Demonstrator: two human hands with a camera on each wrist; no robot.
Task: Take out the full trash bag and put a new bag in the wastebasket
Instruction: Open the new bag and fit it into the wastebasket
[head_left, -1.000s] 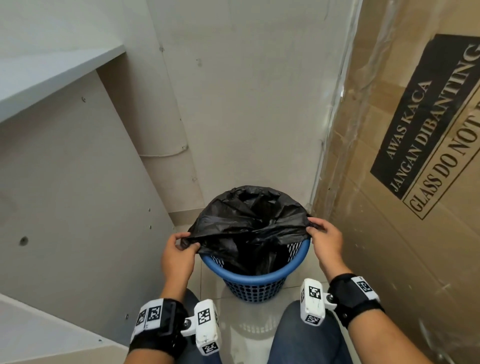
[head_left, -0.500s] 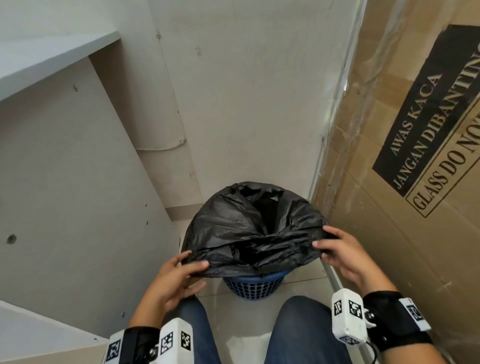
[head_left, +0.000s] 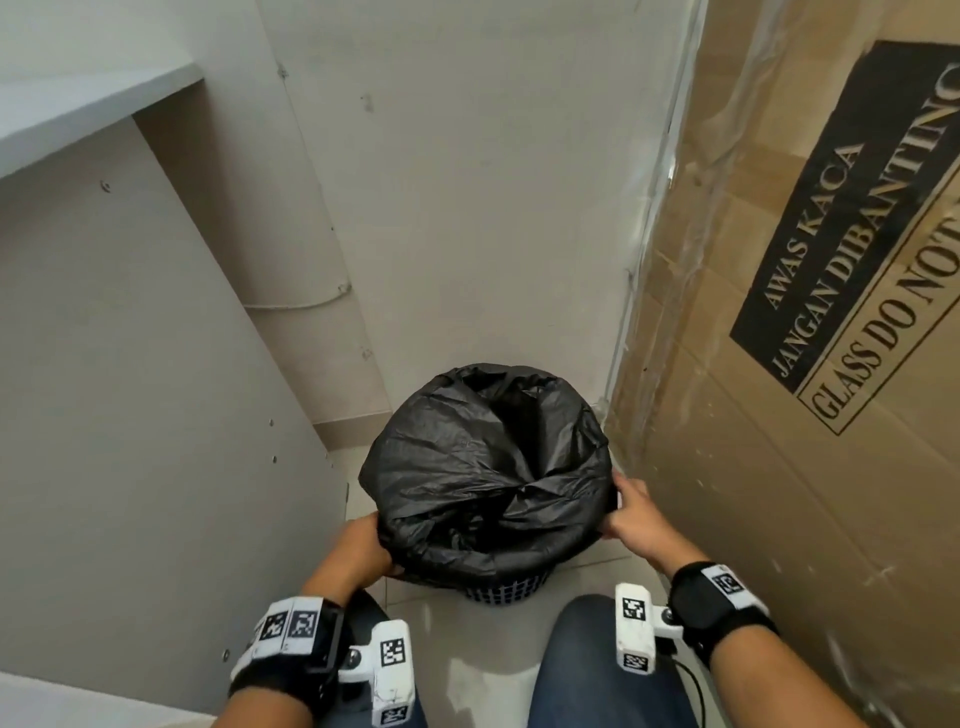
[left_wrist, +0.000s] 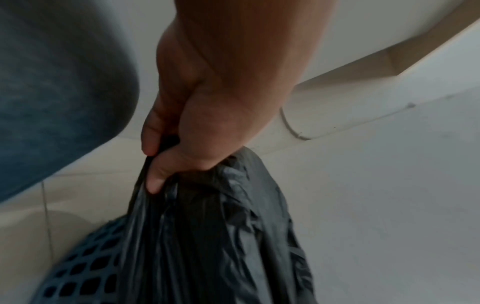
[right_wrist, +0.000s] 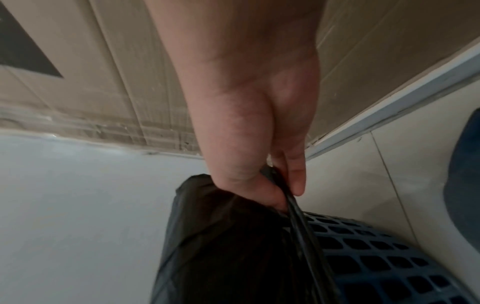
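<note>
While left hand (head_left: 358, 553) and right hand (head_left: 631, 519) are pinching the trash bag (head_left: 488, 467) rim, wrist views are showing the blue wastebasket (right_wrist: 376, 257) mesh, tiled floor (head_left: 467, 670) beneath.

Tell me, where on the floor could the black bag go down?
Bare tile shows between the knees, before the wastebasket. A thin strip lies by the grey panel. It is crowded rightward: the cardboard box nearly meets the trash bag.
</note>
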